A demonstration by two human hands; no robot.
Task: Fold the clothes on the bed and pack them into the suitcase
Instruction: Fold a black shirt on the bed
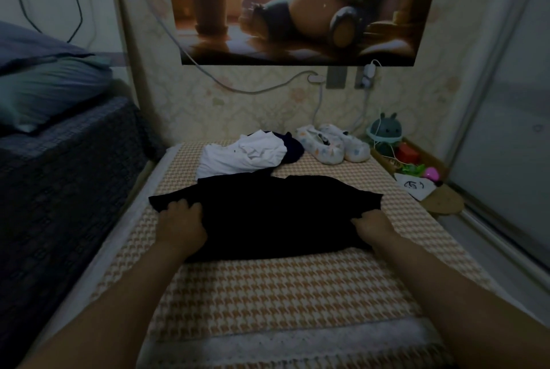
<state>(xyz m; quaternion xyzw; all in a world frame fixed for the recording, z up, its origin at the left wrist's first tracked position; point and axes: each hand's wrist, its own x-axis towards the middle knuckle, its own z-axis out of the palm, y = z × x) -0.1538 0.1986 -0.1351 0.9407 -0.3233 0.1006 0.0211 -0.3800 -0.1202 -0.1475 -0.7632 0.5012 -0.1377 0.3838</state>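
Progress check from my remote seat: we're near the start, I'd say.

Going left to right, a pillow (44, 86) sits way out at 9 o'clock on a raised dark cover, not part of the job. On the checked bed (268, 294) the left hand (183, 220) is down on the 9 o'clock edge of the black top (276, 214). Its fingers are curled into the cloth by the sleeve, which looks more like a grip than a flat press.

The top lies spread across the middle of the bed. It seems unfolded, though it's so dark that creases don't show. Touching its 12 o'clock edge is a crumpled white garment (241, 154), with a dark blue garment (293, 147) bunched just beside that at 1 o'clock. Neither is folded. A pair of pale slippers (333, 144) sits near the wall.

The right hand (375, 221) is at the top's 3 o'clock edge, fingers pinching the cloth by the other sleeve.

So nothing is folded, nothing is packed, and there are three pieces to go. My guess is the first fold of the black one comes next.

Containers: the suitcase isn't in frame at all, so I can't say what's in it. The only one I see is a shallow box (384, 162) at 2 o'clock beside the bed. It holds a red block, something green and a pink thing, with a round eared toy (385, 130) at its far end. A scribbled sheet of paper (413, 187) lies at its near end.
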